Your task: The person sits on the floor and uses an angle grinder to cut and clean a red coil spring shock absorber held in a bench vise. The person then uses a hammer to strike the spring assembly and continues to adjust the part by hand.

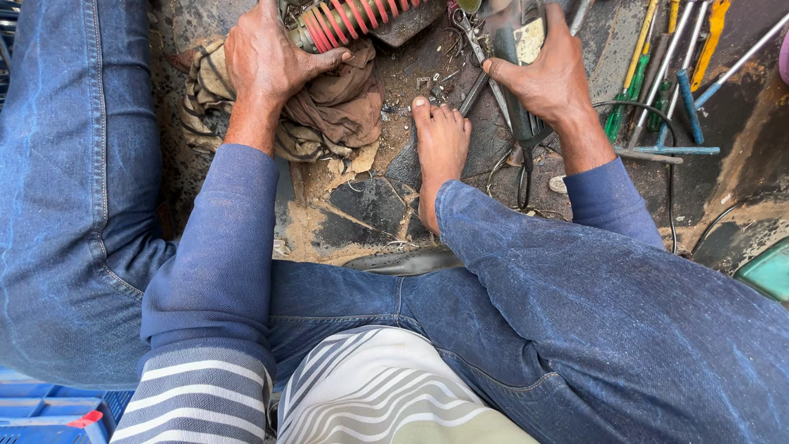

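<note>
Jeans [575, 329] fill the near view, a bare foot [440, 152] on the grimy floor [362, 205] between both hands. Left hand [267, 62] clasps a red spring [349, 20] over a brown rag [333, 107]. Right hand [546, 78] grips a dark tool [518, 115]; green-handled screwdrivers [629, 90] lie toward the floor's far right corner.

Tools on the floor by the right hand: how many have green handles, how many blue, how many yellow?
Counting only handles visible beside the right hand:
Green handles: 2
Blue handles: 3
Yellow handles: 3
Total: 8
The top edge crops some tools, so more may lie out of view.
</note>
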